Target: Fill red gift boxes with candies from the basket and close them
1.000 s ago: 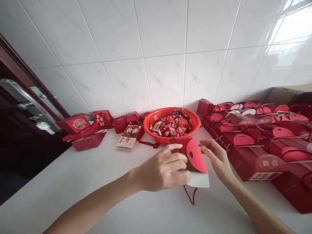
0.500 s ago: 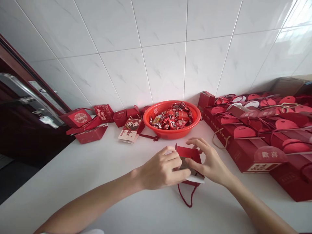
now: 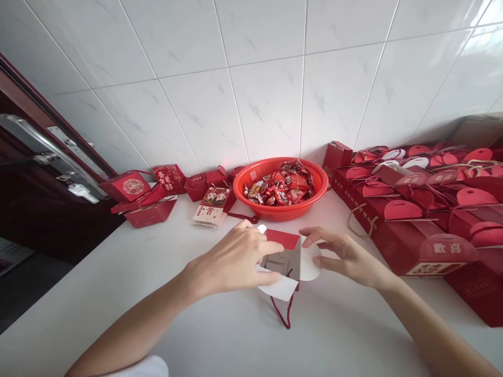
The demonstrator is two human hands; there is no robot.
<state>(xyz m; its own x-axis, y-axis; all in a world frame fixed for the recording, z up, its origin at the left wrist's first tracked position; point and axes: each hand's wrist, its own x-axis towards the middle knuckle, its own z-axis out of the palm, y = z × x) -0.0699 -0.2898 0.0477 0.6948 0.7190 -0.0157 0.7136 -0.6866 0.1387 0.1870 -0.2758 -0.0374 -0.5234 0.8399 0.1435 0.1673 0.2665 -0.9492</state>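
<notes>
A small red gift box [image 3: 282, 239] lies on the table in front of me. Its top is open: the grey inside [image 3: 283, 262] shows, and white-lined flaps are folded outward. My left hand [image 3: 243, 256] grips its left side, index finger and thumb reaching over the opening. At the box's right, my right hand [image 3: 343, 256] has its fingers apart, with the thumb against the rounded white flap [image 3: 309, 264]. A dark red cord handle [image 3: 283, 318] hangs from the near side onto the table. The left hand hides part of the box.
Behind the box stands a red plastic basket [image 3: 281, 213] of wrapped sweets [image 3: 281, 186]. Many red boxes [image 3: 404, 241] are packed together on the right. Further red boxes [image 3: 151, 213] and a printed card [image 3: 212, 207] lie at the back left, near a door handle [image 3: 31, 139].
The box's flaps have spread outward, baring their white linings and more of the inside. My left hand and the box have moved slightly left; the right hand has shifted a little right.
</notes>
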